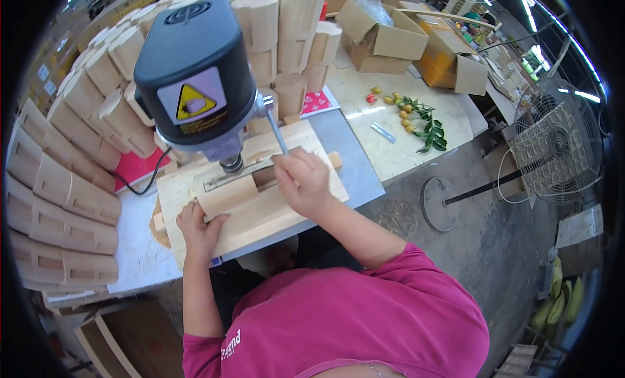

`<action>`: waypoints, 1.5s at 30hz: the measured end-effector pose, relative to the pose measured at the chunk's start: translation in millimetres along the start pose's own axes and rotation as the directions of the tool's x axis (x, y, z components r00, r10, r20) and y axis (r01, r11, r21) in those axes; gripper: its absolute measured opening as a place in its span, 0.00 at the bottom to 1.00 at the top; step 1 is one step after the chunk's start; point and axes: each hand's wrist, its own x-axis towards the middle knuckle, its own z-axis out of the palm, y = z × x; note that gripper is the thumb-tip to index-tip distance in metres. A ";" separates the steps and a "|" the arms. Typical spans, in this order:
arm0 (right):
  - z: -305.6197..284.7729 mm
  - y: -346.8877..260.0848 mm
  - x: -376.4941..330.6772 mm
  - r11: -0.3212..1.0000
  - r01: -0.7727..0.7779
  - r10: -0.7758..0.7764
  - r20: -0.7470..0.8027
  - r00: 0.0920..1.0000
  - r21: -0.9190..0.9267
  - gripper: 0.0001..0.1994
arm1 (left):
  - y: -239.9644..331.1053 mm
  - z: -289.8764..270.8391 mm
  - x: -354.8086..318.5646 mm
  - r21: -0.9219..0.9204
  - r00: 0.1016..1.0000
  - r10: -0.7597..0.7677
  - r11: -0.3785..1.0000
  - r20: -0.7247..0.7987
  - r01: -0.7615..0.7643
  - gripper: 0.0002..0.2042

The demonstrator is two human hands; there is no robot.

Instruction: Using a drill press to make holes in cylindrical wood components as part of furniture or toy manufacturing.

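Observation:
A drill press (195, 59) with a dark blue housing stands over the bench, its metal chuck (231, 164) pointing down. My right hand (303, 182) is closed around the end of the press's metal lever (276, 132). Under the chuck, a pale curved wooden piece (228, 197) lies on a flat wooden board (277, 215), beside a slotted metal strip (218, 179). My left hand (200, 229) grips the near left end of that piece, thumb apart along its front. The chuck hides the spot where any bit meets the wood.
Stacked wooden pieces with rectangular recesses (62, 222) crowd the left and back. At right lie yellow fruits with a leafy twig (426, 124); open cardboard boxes (384, 42) stand behind. A fan (556, 143) stands right of the bench, on the floor.

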 end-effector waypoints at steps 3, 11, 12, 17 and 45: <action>4.8 4.4 -2.0 0.998 0.057 -0.056 -0.084 0.995 0.015 0.07 | 5.4 -0.7 1.7 0.002 1.000 -0.017 1.000 0.003 0.017 0.19; -22.9 -21.3 52.7 0.985 0.170 -0.172 -0.102 0.980 -0.033 0.06 | 0.7 1.1 -4.8 0.043 0.999 -0.047 0.998 -0.005 0.047 0.18; -28.4 -28.6 71.6 0.992 0.115 -0.119 -0.065 0.991 -0.059 0.07 | -1.7 3.8 -5.7 0.044 0.999 -0.027 0.999 -0.034 0.029 0.18; -16.8 -8.9 164.6 0.969 -0.029 0.014 -0.063 0.998 -0.244 0.13 | 12.2 34.5 5.0 0.093 0.994 0.061 0.994 -0.088 -0.052 0.19; -39.1 -44.4 71.9 0.996 -0.078 0.080 0.058 0.995 -0.041 0.05 | 25.0 27.3 10.4 0.048 0.997 -0.053 0.998 0.049 0.050 0.28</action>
